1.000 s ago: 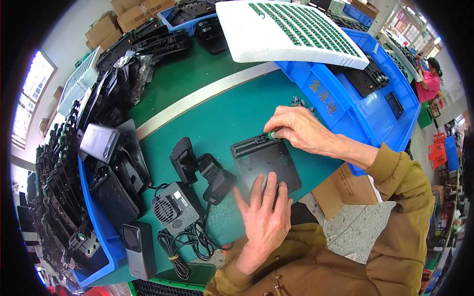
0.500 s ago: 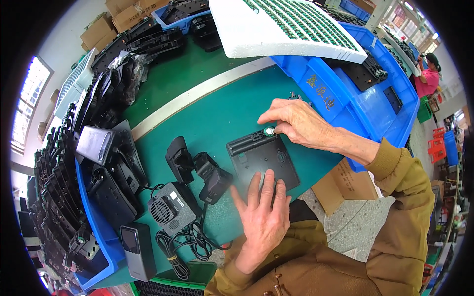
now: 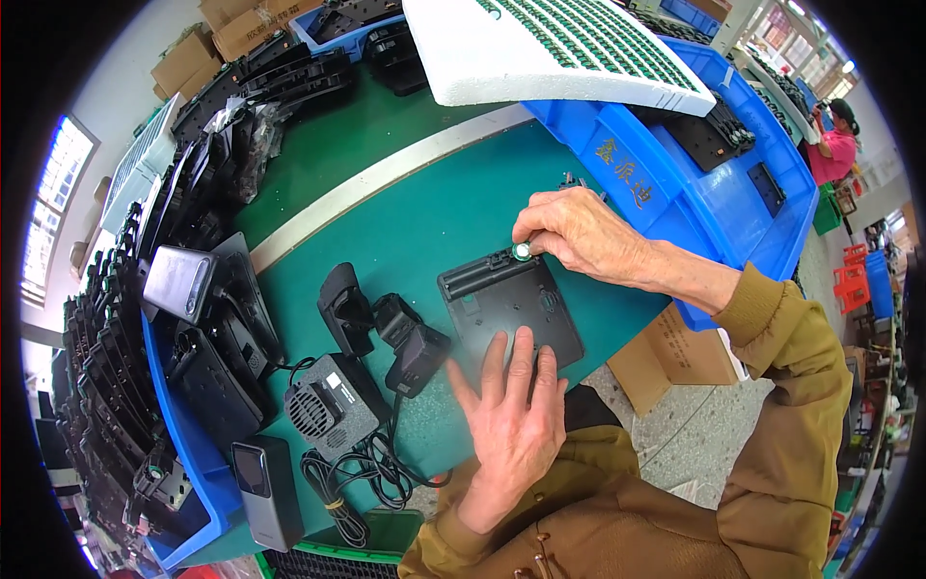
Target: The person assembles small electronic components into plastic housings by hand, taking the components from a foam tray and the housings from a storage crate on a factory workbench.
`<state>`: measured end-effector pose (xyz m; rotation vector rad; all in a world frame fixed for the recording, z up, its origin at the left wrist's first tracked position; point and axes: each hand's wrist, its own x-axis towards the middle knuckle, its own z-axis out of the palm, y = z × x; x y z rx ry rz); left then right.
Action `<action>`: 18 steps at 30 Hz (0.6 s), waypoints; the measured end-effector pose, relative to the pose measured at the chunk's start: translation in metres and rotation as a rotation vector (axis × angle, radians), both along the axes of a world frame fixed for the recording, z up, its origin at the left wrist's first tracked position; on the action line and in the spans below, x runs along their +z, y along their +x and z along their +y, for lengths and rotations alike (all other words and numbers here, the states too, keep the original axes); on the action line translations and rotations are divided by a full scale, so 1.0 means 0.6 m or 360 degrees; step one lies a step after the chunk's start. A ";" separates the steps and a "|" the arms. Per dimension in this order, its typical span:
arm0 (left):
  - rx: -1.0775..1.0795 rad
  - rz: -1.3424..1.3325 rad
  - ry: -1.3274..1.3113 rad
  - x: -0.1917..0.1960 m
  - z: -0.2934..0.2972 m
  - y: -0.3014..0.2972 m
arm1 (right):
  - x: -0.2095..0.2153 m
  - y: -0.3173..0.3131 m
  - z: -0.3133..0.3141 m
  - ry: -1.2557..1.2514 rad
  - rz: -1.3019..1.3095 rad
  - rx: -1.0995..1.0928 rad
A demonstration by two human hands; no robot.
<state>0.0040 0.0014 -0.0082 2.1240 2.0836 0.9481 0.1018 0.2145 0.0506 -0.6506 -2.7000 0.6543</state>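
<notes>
The right hand (image 3: pixel 588 236) bunches its fingertips at a small round green-and-silver part (image 3: pixel 522 251) on the far right corner of a flat black plastic panel (image 3: pixel 506 314); whether it grips, I cannot tell; the left hand (image 3: pixel 511 425) lies flat, unclenched, on the panel's near end; a gold-lettered blue plastic bin (image 3: pixel 666 207) holds black plates (image 3: pixel 767 188), a white foam tray (image 3: pixel 463 72) of green pieces (image 3: pixel 598 39) resting across it.
</notes>
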 end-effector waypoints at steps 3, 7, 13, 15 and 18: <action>-0.0019 0.0028 0.0030 -0.002 0.001 -0.001 | 0.000 0.001 -0.001 0.0026 -0.0012 -0.0006; 0.0014 -0.0034 -0.0027 0.002 -0.001 0.002 | 0.003 0.000 -0.008 0.0068 -0.0009 0.0022; 0.0016 -0.0042 -0.0034 0.002 -0.001 0.002 | -0.001 0.000 -0.007 0.0149 -0.0043 0.0060; 0.0019 -0.0042 -0.0032 0.002 -0.001 0.002 | -0.007 0.000 -0.006 0.0121 -0.0009 0.0032; 0.0017 -0.0044 -0.0025 0.003 0.000 0.004 | -0.009 0.002 -0.006 0.0080 0.0018 -0.0028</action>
